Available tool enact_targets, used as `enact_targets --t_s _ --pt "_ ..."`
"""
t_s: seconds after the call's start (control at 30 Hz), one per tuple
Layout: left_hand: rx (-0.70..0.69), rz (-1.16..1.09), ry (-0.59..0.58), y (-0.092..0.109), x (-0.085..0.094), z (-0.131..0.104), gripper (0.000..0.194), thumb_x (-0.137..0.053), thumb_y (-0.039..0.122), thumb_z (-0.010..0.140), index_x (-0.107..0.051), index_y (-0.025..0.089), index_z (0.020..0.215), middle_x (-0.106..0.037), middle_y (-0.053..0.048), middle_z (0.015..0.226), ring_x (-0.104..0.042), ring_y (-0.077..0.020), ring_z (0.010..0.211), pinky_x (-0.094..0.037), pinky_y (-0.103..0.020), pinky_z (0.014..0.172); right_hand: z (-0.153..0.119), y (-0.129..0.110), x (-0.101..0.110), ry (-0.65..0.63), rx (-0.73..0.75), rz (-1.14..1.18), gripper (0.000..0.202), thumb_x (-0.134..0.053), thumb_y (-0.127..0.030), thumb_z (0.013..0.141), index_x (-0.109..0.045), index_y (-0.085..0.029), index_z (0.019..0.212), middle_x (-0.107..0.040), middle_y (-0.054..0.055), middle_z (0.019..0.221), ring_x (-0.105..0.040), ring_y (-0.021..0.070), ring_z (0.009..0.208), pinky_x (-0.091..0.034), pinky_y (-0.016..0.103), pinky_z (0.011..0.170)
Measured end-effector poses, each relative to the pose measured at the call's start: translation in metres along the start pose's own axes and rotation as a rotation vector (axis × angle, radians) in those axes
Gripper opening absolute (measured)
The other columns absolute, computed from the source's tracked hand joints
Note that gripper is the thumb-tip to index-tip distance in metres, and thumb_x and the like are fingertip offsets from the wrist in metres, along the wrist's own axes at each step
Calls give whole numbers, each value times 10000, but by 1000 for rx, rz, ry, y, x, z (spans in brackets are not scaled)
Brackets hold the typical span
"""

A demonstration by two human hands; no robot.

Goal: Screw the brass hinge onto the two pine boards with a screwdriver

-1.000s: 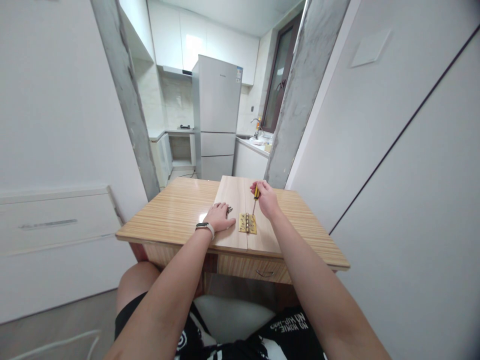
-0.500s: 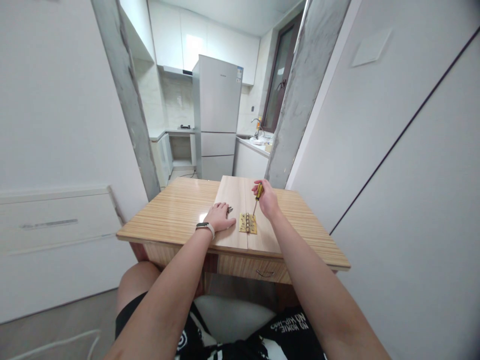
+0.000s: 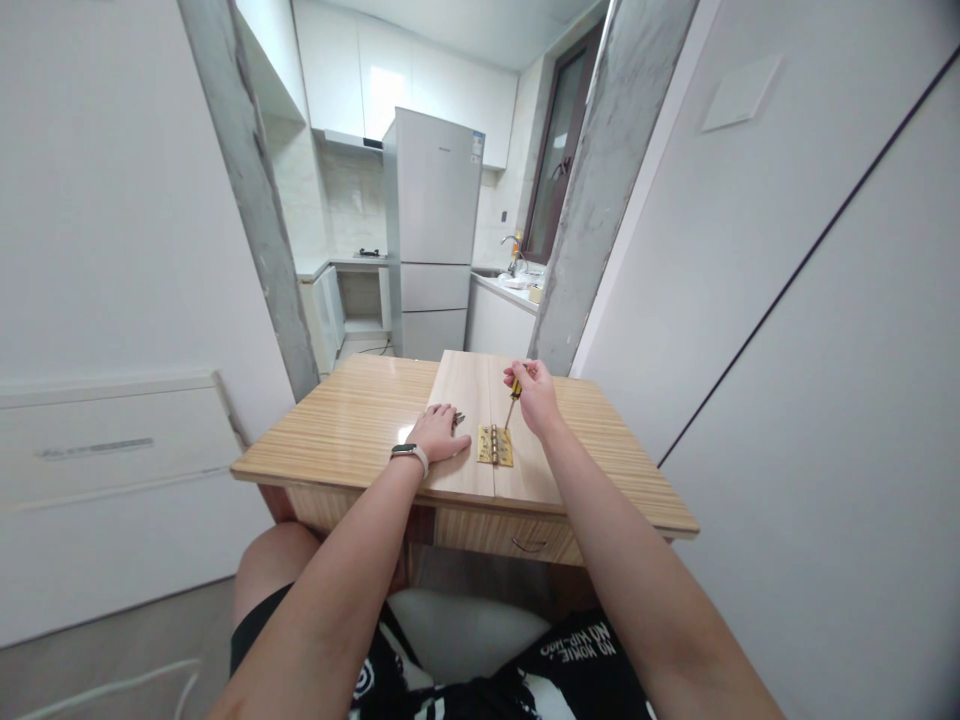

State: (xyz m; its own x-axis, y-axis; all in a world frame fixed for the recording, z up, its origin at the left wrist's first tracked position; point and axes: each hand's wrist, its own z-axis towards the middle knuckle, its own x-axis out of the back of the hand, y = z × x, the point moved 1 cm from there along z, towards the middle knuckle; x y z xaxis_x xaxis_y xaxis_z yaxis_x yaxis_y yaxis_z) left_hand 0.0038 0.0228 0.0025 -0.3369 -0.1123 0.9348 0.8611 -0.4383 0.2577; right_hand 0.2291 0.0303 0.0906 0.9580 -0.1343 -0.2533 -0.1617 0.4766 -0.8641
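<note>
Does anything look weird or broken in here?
Yes: the bare grey wall edges look rough and patchy, as if unfinished, unlike the smooth white wall. On the table, I see nothing spilled or broken; the gold hinge lies across the seam between two boards.

A slim pale-grey wristband (image 3: 421, 460) with a dark oblong face (image 3: 403, 450) circles the left forearm (image 3: 349, 570). The right forearm (image 3: 622, 530) and left knee (image 3: 274, 555) are bare. Black fabric clothing (image 3: 600, 690) bears white capital lettering (image 3: 577, 648), a white ringed circle (image 3: 364, 681) and irregular white patches (image 3: 541, 693).
</note>
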Motion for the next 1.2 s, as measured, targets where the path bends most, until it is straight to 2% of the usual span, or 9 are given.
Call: enact_targets --t_s 0.17,0.3,0.47,0.73,0.93,1.07,1.2 --pt "-10 -2 7 -3 -3 2 733 -602 633 882 -549 192 1465 -522 -141 1595 -421 -373 1490 -334 -479 1245 1 -1 0 -34 -18 15 326 -698 -569 889 -602 -257 889 -698 -13 787 -571 130 649 -455 280 647" --pt "-19 7 15 -4 -5 3 705 -602 628 882 -570 189 1433 -546 -143 1568 -445 -373 1468 -344 -478 1235 4 0 0 -58 -71 50 382 -575 -606 907 -678 -242 848 -685 16 754 -567 150 632 -463 305 637" --pt "-20 9 18 -3 -5 2 707 -609 627 880 -566 200 1441 -543 -144 1570 -433 -381 1476 -343 -497 1228 5 3 0 -53 -42 19 324 -616 -534 908 -706 -233 827 -700 18 781 -582 147 668 -475 296 653" --pt "-12 6 8 -4 -6 3 739 -598 637 885 -548 200 1478 -527 -141 1592 -420 -378 1490 -326 -486 1235 0 0 -2 -26 -37 21 370 -786 -582 843 -656 -237 877 -727 15 874 -672 154 777 -550 309 774" --pt "-5 6 7 -5 -7 3 760 -599 639 886 -529 204 1505 -520 -138 1602 -418 -372 1497 -318 -475 1244 -1 0 0 -13 -2 -14 405 -829 -552 815 -573 -246 886 -736 9 875 -642 138 727 -502 279 680" --pt "-4 8 5 -4 -5 3 756 -601 636 886 -531 203 1502 -514 -139 1608 -408 -372 1507 -332 -475 1239 1 2 1 -29 -3 -14 339 -768 -537 861 -581 -256 897 -707 -11 820 -577 126 666 -439 265 623" --pt "-9 2 10 -4 -5 2 757 -603 636 883 -539 196 1494 -508 -143 1613 -402 -374 1512 -340 -481 1238 3 0 1 -51 -29 64 320 -616 -556 921 -653 -243 865 -681 10 771 -557 139 649 -451 290 646"
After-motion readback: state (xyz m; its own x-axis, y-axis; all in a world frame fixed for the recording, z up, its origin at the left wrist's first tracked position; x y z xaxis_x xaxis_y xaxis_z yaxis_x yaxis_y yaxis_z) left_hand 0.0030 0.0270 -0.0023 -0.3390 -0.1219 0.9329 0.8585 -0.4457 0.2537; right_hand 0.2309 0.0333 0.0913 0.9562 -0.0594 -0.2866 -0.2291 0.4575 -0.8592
